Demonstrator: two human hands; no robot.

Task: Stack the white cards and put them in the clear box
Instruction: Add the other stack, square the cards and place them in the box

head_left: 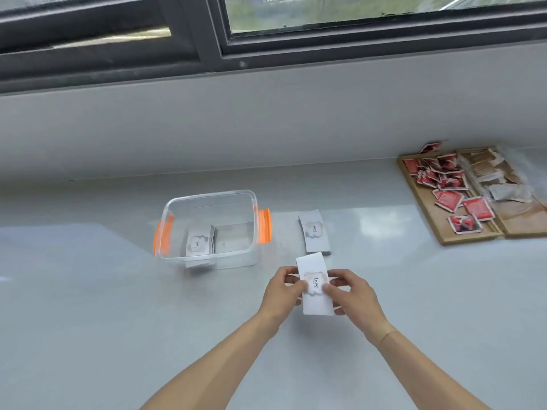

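Note:
Both my hands hold a stack of white cards (311, 266) printed with "love", low over the counter. My left hand (282, 294) pinches its left edge and my right hand (352, 295) grips its right edge. A second pile of the same white cards (314, 232) lies flat on the counter just beyond, to the right of the clear box (207, 199). The clear box has orange latches and no lid. Inside it, at the front left, sits another stack of white cards (196, 244).
A wooden tray (444, 235) at the far right holds several red sachets and beige sachets. A grey wall and window frame rise behind the counter. The counter surface (88, 291) is pale grey and glossy.

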